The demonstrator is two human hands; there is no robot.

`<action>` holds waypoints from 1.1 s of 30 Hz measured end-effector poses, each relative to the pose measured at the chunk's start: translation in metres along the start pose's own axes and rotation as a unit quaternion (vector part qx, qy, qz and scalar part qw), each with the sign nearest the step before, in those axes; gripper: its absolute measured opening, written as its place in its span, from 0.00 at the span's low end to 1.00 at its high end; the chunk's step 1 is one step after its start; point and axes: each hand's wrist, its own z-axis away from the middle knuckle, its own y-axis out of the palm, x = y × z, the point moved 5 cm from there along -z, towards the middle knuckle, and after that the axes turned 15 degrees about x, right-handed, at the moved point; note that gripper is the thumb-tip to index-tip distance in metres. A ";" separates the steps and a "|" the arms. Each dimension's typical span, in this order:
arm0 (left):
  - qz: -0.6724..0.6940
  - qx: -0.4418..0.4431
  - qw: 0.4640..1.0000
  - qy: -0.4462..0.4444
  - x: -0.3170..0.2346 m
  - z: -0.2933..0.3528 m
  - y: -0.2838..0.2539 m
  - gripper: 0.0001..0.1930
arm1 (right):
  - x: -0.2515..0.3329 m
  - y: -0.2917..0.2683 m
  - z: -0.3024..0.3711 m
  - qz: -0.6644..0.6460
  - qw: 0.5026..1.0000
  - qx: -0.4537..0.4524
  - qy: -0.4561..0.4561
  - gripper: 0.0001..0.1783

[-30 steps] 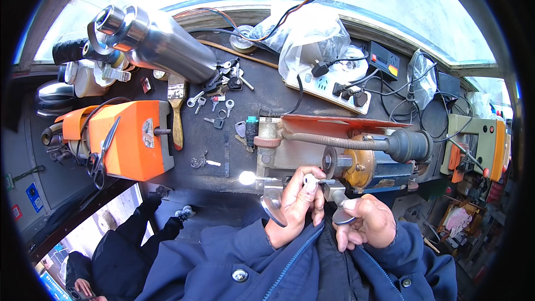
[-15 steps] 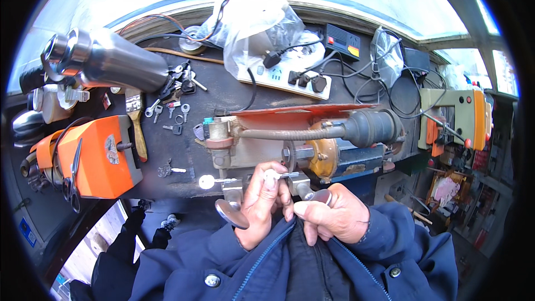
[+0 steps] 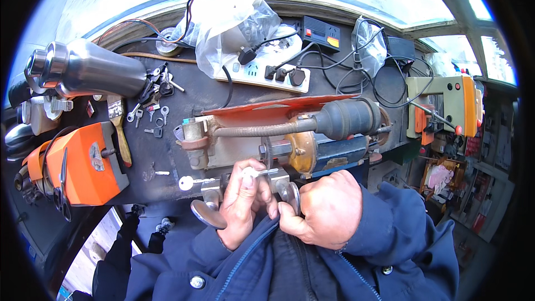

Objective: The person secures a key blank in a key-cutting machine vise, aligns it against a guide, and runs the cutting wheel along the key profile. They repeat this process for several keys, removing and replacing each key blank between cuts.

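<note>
A key-cutting machine [image 3: 304, 153] lies along the bench's near edge, with two small clamps at its front. A key [image 3: 192, 183] is seated in the left clamp [image 3: 212, 194], whose round metal knob [image 3: 208, 215] hangs below. My left hand [image 3: 239, 206] pinches the head of a second key [image 3: 251, 172] between thumb and fingers. That key's blade lies in the right clamp [image 3: 277, 179]. My right hand [image 3: 323, 209] grips the round knob [image 3: 290, 197] of the right clamp, its back turned up. Its fingertips are partly hidden behind the knob and hand.
Left on the bench are an orange machine [image 3: 89, 164], scissors [image 3: 62, 192], a brush [image 3: 120, 131], a steel flask [image 3: 95, 72] and several loose keys [image 3: 157, 117]. A power strip [image 3: 262, 81] with cables lies behind. A beige-green machine [image 3: 443, 106] stands at right.
My right hand has rolled over so its back faces up, and the right clamp's knob has turned with it. My left hand keeps its pinch on the key. The whole view has shifted slightly.
</note>
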 end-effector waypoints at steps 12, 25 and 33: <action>-0.010 -0.002 1.000 -0.004 -0.001 -0.001 0.001 0.17 | -0.001 0.000 0.000 0.005 1.000 0.002 -0.005 0.23; -0.012 0.011 1.000 -0.010 -0.001 0.000 0.001 0.17 | 0.000 -0.001 0.001 0.010 1.000 -0.015 -0.022 0.21; -0.015 0.006 1.000 -0.014 -0.002 0.000 0.003 0.16 | -0.001 -0.002 0.001 0.009 1.000 -0.010 -0.024 0.21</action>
